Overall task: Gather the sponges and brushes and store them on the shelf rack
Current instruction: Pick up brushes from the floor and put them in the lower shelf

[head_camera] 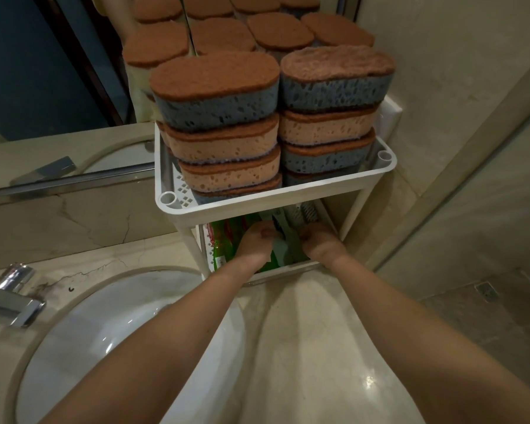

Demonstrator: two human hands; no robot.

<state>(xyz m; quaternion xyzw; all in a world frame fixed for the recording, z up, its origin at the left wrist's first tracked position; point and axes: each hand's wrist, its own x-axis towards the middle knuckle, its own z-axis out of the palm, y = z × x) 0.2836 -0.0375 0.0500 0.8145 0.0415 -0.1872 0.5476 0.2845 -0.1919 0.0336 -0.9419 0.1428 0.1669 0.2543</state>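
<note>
Curling downward, the fingers [265, 231] of the left hand [255, 241] are bent at the knuckles inside the lower tier of the white shelf rack [166, 198]; fingertips are hidden, so can't tell if they pinch anything or just press. Same w/ the right hand [318, 240]: its fingers are curled and tucked in, grip not visible. Btw the two hands lie the brushes [289, 240], grey-green handles pointing toward the person, pale bristles at the back near the rack's rear wall. Both hands are right beside the handles, seemingly touching them. Green packets [222, 244] sit in the same tier, just L of the left hand.

Upper tier holds the sponges [214, 90], two stacks side by side, blue and peach layers w/ brown scrub tops, piled well above the rim. More stacks behind them, doubled in the mirror [43, 71].

Rack stands on the marble surface [306, 332] against the wall. White sink [120, 316] lies L of the forearms, chrome tap [11, 301] at far L.
</note>
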